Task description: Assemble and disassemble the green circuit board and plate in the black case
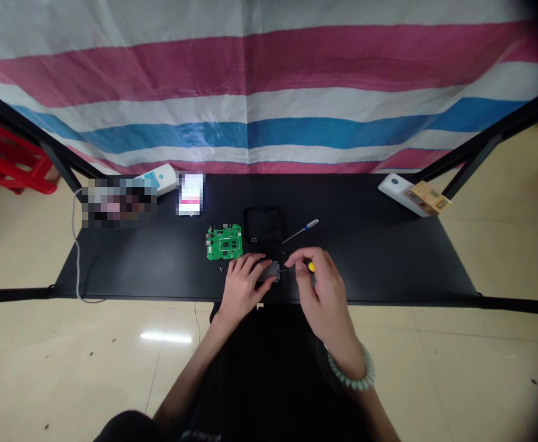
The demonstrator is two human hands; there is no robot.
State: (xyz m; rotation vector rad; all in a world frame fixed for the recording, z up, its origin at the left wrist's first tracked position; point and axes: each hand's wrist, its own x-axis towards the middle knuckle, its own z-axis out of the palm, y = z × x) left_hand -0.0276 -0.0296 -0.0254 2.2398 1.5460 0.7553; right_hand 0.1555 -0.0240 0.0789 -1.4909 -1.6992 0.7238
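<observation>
My left hand (pixel 243 283) rests with fingers curled over a small dark grey part (pixel 271 270) near the front edge of the black table (pixel 379 258), pressing it down. My right hand (pixel 319 285) pinches a yellow-handled screwdriver (pixel 303 267) whose thin tip points left at that part. Behind the part lies a black square case (pixel 262 224). A green circuit board (pixel 224 241) sits just left of the case. A second screwdriver with a blue handle (pixel 302 231) lies loose to the right of the case.
A phone with a lit screen (pixel 190 194) and a white device (pixel 162 178) lie at the table's back left, with a white cable (pixel 76 245) hanging off the left edge. A white box with a brown pack (pixel 413 194) sits at the back right. A striped tarp (pixel 269 92) hangs behind.
</observation>
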